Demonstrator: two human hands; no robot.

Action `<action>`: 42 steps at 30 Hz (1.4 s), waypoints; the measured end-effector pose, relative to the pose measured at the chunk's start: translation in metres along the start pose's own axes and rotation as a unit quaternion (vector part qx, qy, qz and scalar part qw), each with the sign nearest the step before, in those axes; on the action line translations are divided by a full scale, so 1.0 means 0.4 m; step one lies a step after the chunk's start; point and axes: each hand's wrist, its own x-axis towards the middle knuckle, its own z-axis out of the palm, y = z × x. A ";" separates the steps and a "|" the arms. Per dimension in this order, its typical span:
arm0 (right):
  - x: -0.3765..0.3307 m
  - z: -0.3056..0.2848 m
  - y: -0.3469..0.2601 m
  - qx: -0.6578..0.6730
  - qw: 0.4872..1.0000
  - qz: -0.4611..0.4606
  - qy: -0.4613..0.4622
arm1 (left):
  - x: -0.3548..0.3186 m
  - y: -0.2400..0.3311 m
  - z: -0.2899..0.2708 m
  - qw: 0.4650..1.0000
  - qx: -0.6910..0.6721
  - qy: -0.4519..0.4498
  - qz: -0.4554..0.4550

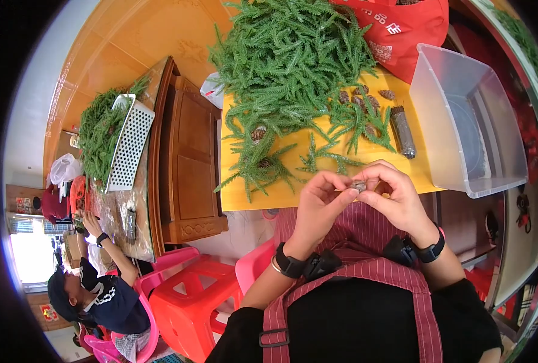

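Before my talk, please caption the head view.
Left fingers and right fingers pinch a small brown piece before green needled sprigs on a yellow tabletop.

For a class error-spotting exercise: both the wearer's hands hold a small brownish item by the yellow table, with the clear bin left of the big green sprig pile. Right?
Wrong side: the head view shows the clear bin right of the green sprig pile. The left hand and right hand do hold the brownish item by the table.
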 end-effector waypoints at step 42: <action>0.008 -0.073 0.020 0.009 0.996 0.075 0.048 | 0.083 0.008 -0.055 0.923 0.337 0.023 0.184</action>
